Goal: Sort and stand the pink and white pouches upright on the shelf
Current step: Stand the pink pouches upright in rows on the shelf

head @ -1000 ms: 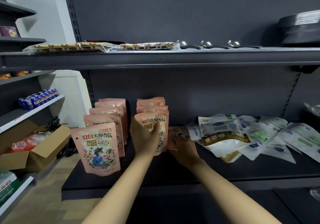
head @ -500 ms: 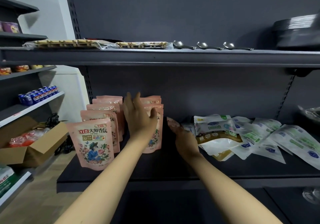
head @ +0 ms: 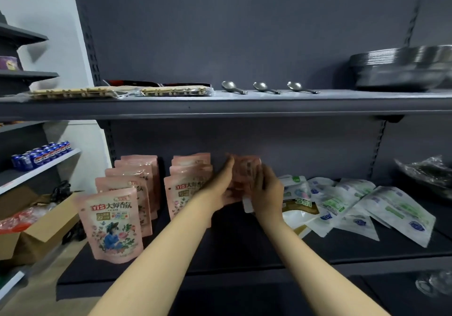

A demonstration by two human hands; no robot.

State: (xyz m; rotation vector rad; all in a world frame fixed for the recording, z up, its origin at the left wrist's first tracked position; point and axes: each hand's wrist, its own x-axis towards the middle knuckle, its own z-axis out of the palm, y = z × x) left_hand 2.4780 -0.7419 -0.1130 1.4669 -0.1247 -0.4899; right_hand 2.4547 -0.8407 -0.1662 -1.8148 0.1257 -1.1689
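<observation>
Two rows of pink pouches stand upright on the dark shelf [head: 244,249]: a left row [head: 115,225] and a second row [head: 186,188] beside it. To the right of the second row, both hands hold one more pink pouch [head: 244,171] upright. My left hand [head: 221,188] grips its left side and my right hand [head: 266,193] grips its right side; the pouch is blurred. White pouches [head: 342,205] with green and blue print lie flat in a heap at the right.
The upper shelf [head: 244,105] carries three spoons [head: 261,87], wrapped mats and a stack of dark bowls [head: 401,71]. At the left are a side rack with blue cans [head: 41,154] and an open cardboard box [head: 36,232]. A crinkled plastic bag [head: 428,171] lies at far right.
My left hand left the second pink row and moved right. Both hands now hold a pink pouch raised upright, which my right hand had been picking up from the shelf.
</observation>
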